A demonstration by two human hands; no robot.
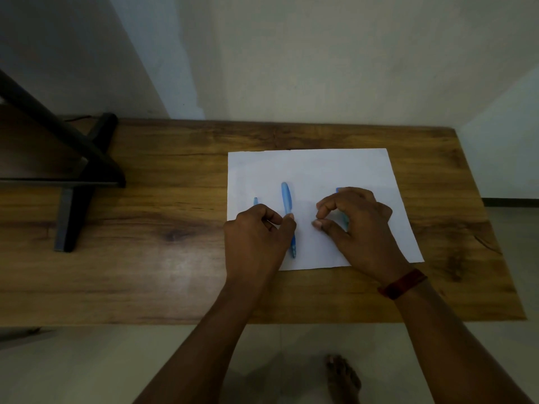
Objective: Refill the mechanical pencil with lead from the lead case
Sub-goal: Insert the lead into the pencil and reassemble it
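Left hand [256,231] grip pinching blue pencil [287,199] flat on paper [315,167]; right hand [354,220] grip curled over lead case [341,190], closure unclear, worktop [175,199] wood

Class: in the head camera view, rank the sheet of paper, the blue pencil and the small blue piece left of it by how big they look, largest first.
1. Sheet of paper, by far the largest.
2. Blue pencil, long and thin, partly covered by the left hand.
3. Small blue piece, smallest; only its tip shows beyond that hand, so its full length is unsure.
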